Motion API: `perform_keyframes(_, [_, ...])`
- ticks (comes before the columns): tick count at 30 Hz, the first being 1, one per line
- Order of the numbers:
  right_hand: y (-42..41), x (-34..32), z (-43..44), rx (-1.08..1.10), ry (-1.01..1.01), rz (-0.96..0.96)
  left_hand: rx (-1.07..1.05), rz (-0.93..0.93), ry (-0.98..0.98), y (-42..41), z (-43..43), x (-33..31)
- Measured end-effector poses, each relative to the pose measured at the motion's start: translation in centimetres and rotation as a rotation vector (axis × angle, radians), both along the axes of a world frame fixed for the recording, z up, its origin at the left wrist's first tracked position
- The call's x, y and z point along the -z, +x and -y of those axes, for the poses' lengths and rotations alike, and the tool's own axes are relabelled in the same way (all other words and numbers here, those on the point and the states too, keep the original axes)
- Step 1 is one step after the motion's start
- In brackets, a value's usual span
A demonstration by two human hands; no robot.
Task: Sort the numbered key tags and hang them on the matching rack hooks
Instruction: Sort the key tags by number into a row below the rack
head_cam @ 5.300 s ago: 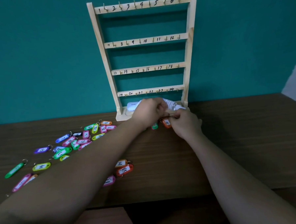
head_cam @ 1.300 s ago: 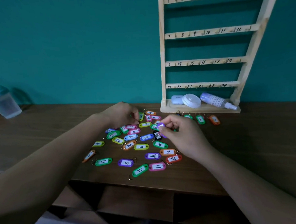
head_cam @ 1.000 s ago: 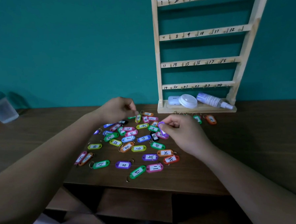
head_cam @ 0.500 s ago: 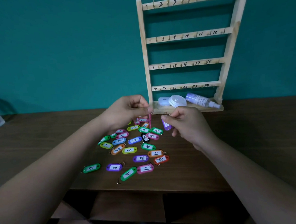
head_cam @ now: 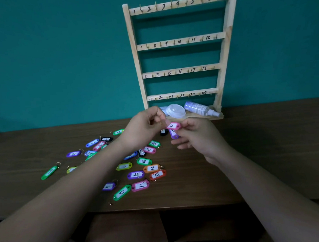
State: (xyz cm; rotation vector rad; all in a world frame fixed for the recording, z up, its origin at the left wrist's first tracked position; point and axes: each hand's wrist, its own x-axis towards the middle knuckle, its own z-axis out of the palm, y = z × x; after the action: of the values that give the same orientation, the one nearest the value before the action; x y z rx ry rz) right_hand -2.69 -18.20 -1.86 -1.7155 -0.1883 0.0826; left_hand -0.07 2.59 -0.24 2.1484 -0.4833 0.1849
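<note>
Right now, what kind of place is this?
Probably a staged sorting desk, at home or in a lab, not a working key office: plain wooden table against a teal wall, empty hand-numbered rack, loose tags.

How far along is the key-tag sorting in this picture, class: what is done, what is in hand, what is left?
Done: nothing is hung; every hook on the rack shows bare. In hand: the left hand pinches a pink tag marked 5, meeting the right hand, which holds a purple tag. Left: both of these and the many tags scattered on the table.
</note>
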Motion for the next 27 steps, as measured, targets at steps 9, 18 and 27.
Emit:
perform_keyframes(9, [0.2, -0.3, 2.0, 0.023, -0.02, 0.024, -0.013, 0.044, 0.136, 0.9, 1.5, -1.0])
perform_keyframes(18, [0.8, -0.3, 3.3, 0.017, -0.052, 0.038, 0.079, -0.069, 0.178, 1.8, 1.9, -3.1])
perform_keyframes(27, [1.1, 0.3, 3.0, 0.02, -0.024, 0.048, 0.033, -0.025, 0.28, 2.7, 2.7, -2.6])
